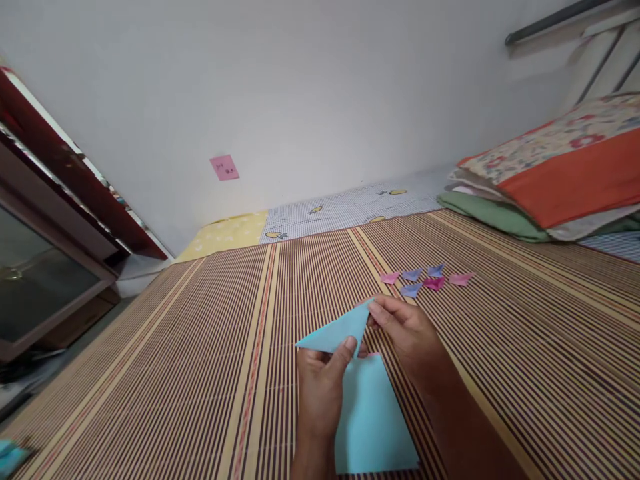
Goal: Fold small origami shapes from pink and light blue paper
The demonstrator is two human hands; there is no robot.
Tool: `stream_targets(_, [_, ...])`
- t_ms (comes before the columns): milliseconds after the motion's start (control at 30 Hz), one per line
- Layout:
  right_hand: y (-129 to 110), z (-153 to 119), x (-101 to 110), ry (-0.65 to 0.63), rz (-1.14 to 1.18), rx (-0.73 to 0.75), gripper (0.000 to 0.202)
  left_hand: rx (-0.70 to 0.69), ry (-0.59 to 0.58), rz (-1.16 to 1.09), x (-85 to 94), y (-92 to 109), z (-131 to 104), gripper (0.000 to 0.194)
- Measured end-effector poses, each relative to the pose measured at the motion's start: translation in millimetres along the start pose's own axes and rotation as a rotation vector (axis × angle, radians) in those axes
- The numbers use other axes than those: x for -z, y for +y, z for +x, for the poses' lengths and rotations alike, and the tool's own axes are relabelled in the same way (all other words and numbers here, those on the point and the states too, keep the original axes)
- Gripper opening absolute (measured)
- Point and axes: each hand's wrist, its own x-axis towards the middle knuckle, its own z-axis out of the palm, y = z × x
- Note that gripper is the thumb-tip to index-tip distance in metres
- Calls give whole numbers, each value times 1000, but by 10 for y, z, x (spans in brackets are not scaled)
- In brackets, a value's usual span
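A light-blue paper folded into a triangle (337, 331) is held up between both hands above the striped mat. My left hand (323, 380) grips its lower edge, thumb on the front face and fingers behind. At the upper right corner, my right hand (400, 327) pinches the paper between thumb and fingers. Beneath the hands lies a larger light-blue paper sheet (375, 420), partly covered by my left hand. Beyond my right hand, several small folded paper pieces in pink (460, 279), magenta (434, 284) and blue (411, 290) lie in two rows.
The striped bamboo mat (210, 353) covers the surface. Folded bedding (570, 173) is stacked at the right by the wall. A pink note (225, 167) is stuck on the wall. A glass-fronted cabinet (45, 267) stands left; a turquoise object (13, 457) sits at the lower left.
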Motion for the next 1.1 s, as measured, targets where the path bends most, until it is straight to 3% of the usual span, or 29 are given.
stream_targets(233, [-16,-8,-82,83,74,-22,27,-1,10,-15,-45,45,-30,17])
stream_targets(567, [56,16,-62,197,-13,-12,30,-17,-49,54,-11,26,9,11])
stream_targets(633, [75,27,-73,162,14,-48,35,-18,-31,37,16,12,22,12])
stream_targets(833, [130,6,-138,-130,160,-244,36,-16,43,33,96,-20,57,17])
stream_targets(1100, [102,-27,-142,-160,154,-228,33,35,31,-53,62,-3,37,21])
